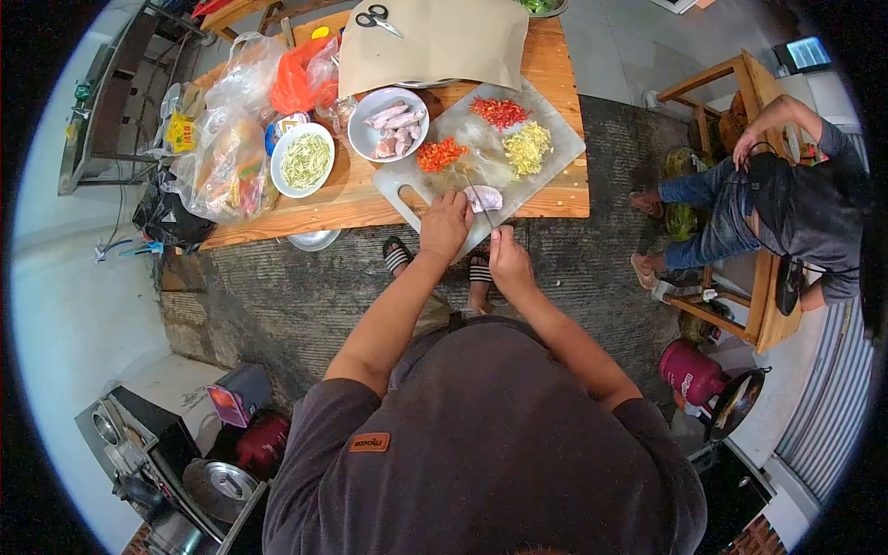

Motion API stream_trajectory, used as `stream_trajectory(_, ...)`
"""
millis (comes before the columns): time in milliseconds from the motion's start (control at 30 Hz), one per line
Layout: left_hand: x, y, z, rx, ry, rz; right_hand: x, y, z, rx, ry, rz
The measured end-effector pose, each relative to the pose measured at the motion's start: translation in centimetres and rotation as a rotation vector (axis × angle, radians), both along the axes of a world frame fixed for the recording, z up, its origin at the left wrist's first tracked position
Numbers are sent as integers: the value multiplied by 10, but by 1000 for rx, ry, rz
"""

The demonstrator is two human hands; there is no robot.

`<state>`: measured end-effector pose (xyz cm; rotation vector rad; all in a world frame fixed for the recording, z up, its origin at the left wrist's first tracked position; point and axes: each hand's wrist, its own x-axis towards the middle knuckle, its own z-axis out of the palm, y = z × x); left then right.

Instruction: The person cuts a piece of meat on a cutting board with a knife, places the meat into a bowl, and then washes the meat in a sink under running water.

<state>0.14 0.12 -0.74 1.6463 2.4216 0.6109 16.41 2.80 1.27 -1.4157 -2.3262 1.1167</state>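
On a pale cutting board (553,166) lies a whitish-pink piece of raw meat (485,197); its exact kind cannot be made out. My left hand (447,224) presses its curled fingers on the near left side of the piece. A knife (487,211) is gripped in my right hand (511,262), its thin blade at the meat, pointing away from me. Farther up the board sit chopped red chili (499,112), diced orange-red pieces (440,154) and a heap of pale yellow slivers (527,148). A white bowl (353,134) behind my left hand holds more pinkish meat.
Left of it stand a bowl of sliced green vegetable (306,161) and plastic bags (227,166). Scissors (377,19) lie on brown paper (444,46) at the wooden table's (569,199) far side. Another person (786,194) sits at right, near a gas cylinder (692,372).
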Motion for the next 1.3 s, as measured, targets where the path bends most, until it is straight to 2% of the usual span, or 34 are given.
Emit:
stream_trajectory(400,-3,5,8,-21,-159,38,8,1,4,-64,49,25)
stream_trajectory(600,12,-10,37,49,-106,26,18,4,3,-53,95,-25)
stream_trajectory(800,6,-9,9,-21,118,-144,33,3,3,-99,82,-5)
stream_trajectory(1000,9,2,28,-79,-75,20,33,-1,10,-101,102,28)
stream_trajectory(1067,8,6,30,-115,-234,116,30,-2,7,-82,151,44)
stream_trajectory(1300,0,17,31,-97,-328,109,21,0,13,-26,152,48)
